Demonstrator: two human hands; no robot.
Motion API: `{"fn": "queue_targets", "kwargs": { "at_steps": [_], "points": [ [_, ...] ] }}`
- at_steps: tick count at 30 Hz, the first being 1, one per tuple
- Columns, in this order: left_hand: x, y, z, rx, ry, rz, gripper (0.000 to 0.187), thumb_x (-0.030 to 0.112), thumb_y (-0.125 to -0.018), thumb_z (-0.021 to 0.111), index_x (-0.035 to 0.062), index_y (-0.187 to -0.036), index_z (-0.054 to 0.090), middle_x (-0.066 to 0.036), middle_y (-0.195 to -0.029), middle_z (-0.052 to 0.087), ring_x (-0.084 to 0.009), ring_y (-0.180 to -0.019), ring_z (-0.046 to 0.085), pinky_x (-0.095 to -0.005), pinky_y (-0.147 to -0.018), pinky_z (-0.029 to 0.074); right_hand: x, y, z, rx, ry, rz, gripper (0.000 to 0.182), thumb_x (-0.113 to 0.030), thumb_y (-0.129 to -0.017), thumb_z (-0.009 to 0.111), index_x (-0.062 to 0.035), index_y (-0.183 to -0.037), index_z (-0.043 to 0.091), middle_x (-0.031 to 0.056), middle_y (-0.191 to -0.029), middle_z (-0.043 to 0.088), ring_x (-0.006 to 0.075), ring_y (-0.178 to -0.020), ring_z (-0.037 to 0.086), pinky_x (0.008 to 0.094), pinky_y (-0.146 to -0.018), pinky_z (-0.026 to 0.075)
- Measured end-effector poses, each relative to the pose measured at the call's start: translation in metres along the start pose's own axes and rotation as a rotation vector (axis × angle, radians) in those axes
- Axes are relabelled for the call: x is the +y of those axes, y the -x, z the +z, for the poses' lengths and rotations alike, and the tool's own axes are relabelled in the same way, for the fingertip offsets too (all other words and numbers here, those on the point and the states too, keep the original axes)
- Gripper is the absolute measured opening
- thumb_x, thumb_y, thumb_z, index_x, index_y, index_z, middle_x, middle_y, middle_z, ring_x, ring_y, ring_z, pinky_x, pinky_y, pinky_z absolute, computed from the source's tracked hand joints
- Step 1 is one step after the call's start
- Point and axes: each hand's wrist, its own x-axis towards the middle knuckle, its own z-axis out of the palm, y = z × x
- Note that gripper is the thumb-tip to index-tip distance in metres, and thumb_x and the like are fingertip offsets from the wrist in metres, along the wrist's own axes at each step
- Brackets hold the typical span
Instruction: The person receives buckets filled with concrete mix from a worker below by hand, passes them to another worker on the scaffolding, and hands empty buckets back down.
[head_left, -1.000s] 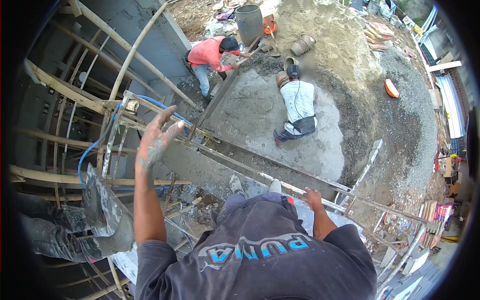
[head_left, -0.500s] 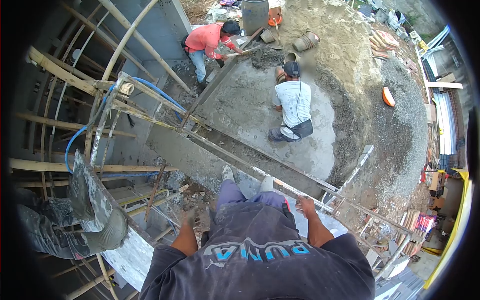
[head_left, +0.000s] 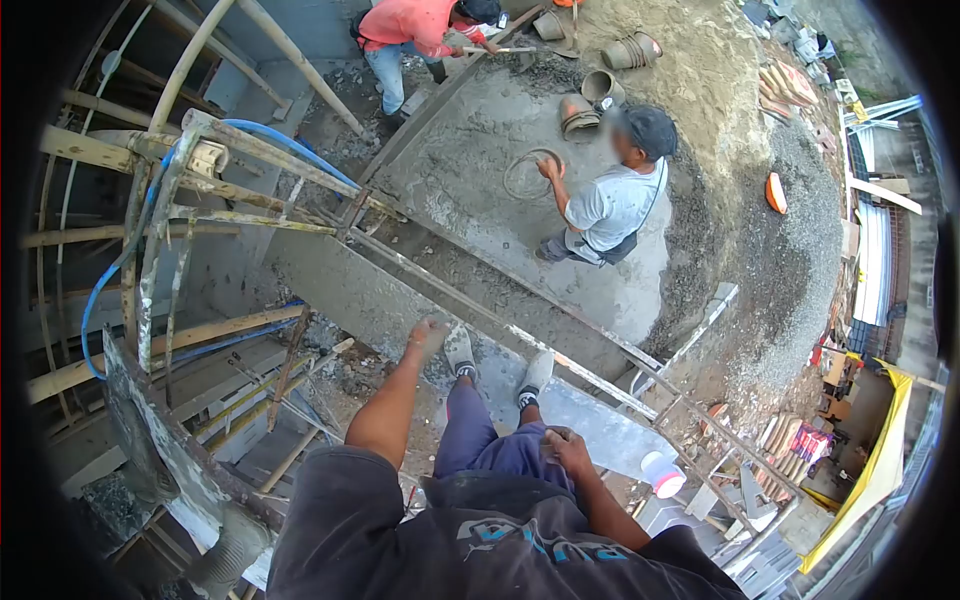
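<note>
My left hand (head_left: 429,336) is stretched forward and down beside my left shoe (head_left: 458,347); its fingers are smeared by motion. Over my right thigh, my right hand (head_left: 568,450) is closed with its fingers curled, and what they hold, if anything, is hidden. Both my feet are on a narrow grey plank (head_left: 600,428), splashed with mortar. Just ahead of the shoes runs a paint-spotted scaffold rail (head_left: 560,362). A white tub with a pink rim (head_left: 662,474) stands to the right of my right hand.
Below, a person in a light shirt (head_left: 610,205) crouches on wet concrete (head_left: 460,170), a hand over a ring-shaped mark. Another person in a red top (head_left: 410,28) holds a long-handled tool. Buckets (head_left: 630,50) lie near the sand. Bamboo scaffolding (head_left: 190,150) and a mortar-covered board (head_left: 170,420) are left.
My left hand has reached forward toward my shoe, and my right hand has moved inward to my thigh. The light-shirted person has turned and raised the head. The view has shifted.
</note>
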Motion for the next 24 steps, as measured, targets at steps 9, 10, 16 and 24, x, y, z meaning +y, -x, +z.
{"fn": "queue_targets", "kwargs": {
  "at_steps": [9,10,16,24],
  "points": [
    [0.18,-0.161,0.018,0.107,-0.317,0.413,0.079,0.029,-0.076,0.071,0.0009,-0.139,0.032,-0.025,-0.139,0.04,-0.0385,-0.133,0.033,-0.045,-0.107,0.034,0.11,-0.022,0.042,0.045,0.229,0.203,0.029,-0.029,-0.089,0.061,-0.0022,-0.101,0.066,0.0067,-0.082,0.067,0.0119,-0.07,0.062,0.0273,-0.061,0.052],
    [0.193,-0.175,0.022,0.18,-0.363,0.519,0.081,0.028,-0.076,0.071,0.0032,-0.141,0.031,-0.024,-0.14,0.039,-0.0384,-0.135,0.03,-0.0463,-0.107,0.033,0.121,-0.029,0.04,0.102,0.202,0.194,0.029,-0.029,-0.089,0.061,-0.002,-0.101,0.066,0.0071,-0.082,0.067,0.0119,-0.07,0.062,0.0276,-0.061,0.052],
    [0.212,-0.256,0.025,-0.085,-0.835,0.622,0.07,0.027,-0.077,0.068,0.0137,-0.139,0.039,-0.015,-0.134,0.05,-0.0301,-0.128,0.043,-0.0449,-0.099,0.041,0.107,-0.028,0.056,0.114,-0.023,0.279,0.034,-0.024,-0.09,0.06,0.0016,-0.112,0.062,0.0119,-0.089,0.068,0.0171,-0.072,0.066,0.0297,-0.061,0.056],
    [0.118,-0.171,-0.01,-0.592,-0.736,0.361,0.077,0.029,-0.062,0.078,0.0111,-0.132,0.05,-0.019,-0.117,0.062,-0.0334,-0.11,0.059,-0.0411,-0.09,0.048,0.102,-0.018,0.048,0.113,-0.225,0.274,0.03,-0.021,-0.092,0.057,0.0007,-0.113,0.058,0.0125,-0.093,0.067,0.019,-0.074,0.065,0.0296,-0.065,0.055]
  ]
}}
